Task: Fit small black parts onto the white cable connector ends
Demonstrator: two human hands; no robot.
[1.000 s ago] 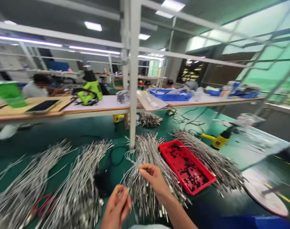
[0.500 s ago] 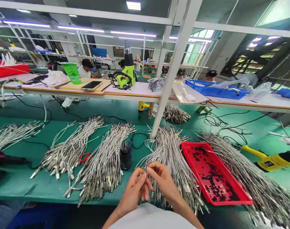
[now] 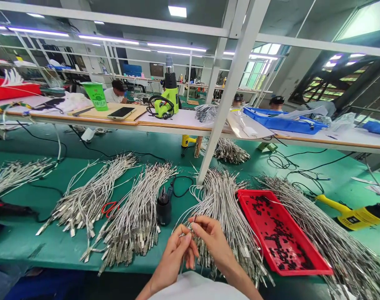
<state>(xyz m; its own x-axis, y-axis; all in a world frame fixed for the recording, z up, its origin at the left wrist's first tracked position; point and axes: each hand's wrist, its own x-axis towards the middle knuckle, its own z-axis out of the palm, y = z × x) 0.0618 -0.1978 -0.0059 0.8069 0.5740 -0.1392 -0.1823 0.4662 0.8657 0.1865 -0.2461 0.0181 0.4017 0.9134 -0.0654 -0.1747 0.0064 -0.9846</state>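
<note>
My left hand (image 3: 177, 253) and my right hand (image 3: 212, 240) meet low in the middle, fingertips pinched together on one thin silver cable whose end sticks up between them. Directly under and behind the hands lies a heap of silver cables (image 3: 222, 208) with metal plugs. A red tray (image 3: 280, 233) holding small black pieces sits just right of my right hand. Two more cable bundles (image 3: 127, 208) fan out to the left of my left hand.
A black soldering-style tool (image 3: 164, 207) stands left of the heap. A yellow heat gun (image 3: 353, 214) lies at right, past another cable pile (image 3: 333, 237). A white post (image 3: 222, 108) rises from the green bench. The shelf (image 3: 183, 123) holds a green heat gun, phone and blue tray. People work behind.
The view swung left and steadied a second ago. My hands came together on the cable and since half a second ago have barely shifted.
</note>
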